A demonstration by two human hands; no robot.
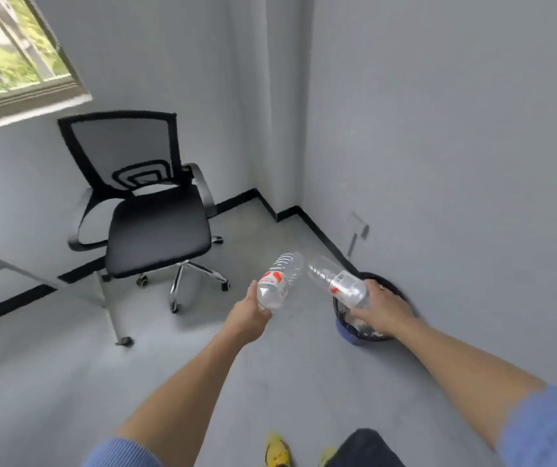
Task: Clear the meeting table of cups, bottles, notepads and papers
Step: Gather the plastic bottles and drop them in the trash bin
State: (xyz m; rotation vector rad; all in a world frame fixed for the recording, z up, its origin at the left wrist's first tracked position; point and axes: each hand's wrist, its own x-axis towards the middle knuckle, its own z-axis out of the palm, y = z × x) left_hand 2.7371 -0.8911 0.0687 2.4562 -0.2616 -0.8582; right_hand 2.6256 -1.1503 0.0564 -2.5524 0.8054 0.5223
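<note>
Each hand holds a clear plastic bottle with a red-and-white label. My left hand [248, 318] grips the left bottle [278, 281] by its lower end, the bottle pointing away over the grey floor. My right hand [383, 310] grips the right bottle [336, 281], tilted up to the left, right above a black mesh waste bin [389, 284]. The bin stands on the floor against the right wall and holds crumpled waste under my hand.
A black mesh office chair [155, 227] on castors stands to the left near the window wall. A corner of the table [7, 267] with one castor leg [115, 318] shows at far left. Walls meet in a corner behind the bin.
</note>
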